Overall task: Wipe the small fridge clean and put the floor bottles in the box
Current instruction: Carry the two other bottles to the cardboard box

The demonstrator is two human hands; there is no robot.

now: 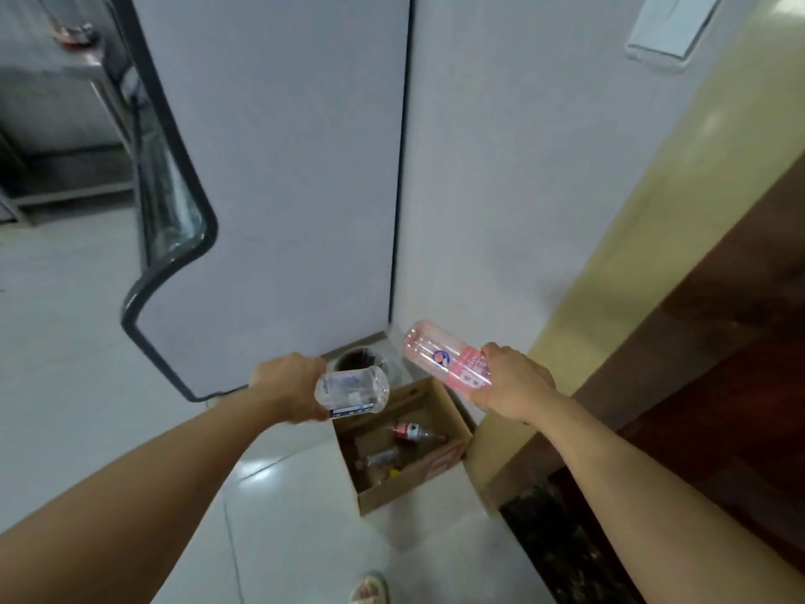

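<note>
The pink bottle [448,361] carries a pink label with white letters, a large "B" the only one that reads clearly, and a small round blue-and-red logo on the clear part beside it. The clear bottle [352,389] has a pale label with a dark blue strip along its lower edge; its print is too blurred to read. On the box [418,475] a red mark shows on the side wall at about 4 o'clock, unreadable.

The pink bottle lies nearly level, its long axis running from the right hand [516,385] out toward 10 o'clock, base end leading. The clear bottle is also on its side, pointing toward 3 o'clock from the left hand [289,388], base end out.

Each hand is wrapped around the neck end of its bottle, fingers curled tight about it. Both bottles hang in the air over the far rim of the open box, the clear one at its 11 o'clock corner, the pink one at 1 o'clock.

Inside the box lie several bottles, one with a red label [407,430]. The box stands on the tiled floor [87,342] at the foot of the fridge [283,167].
</note>
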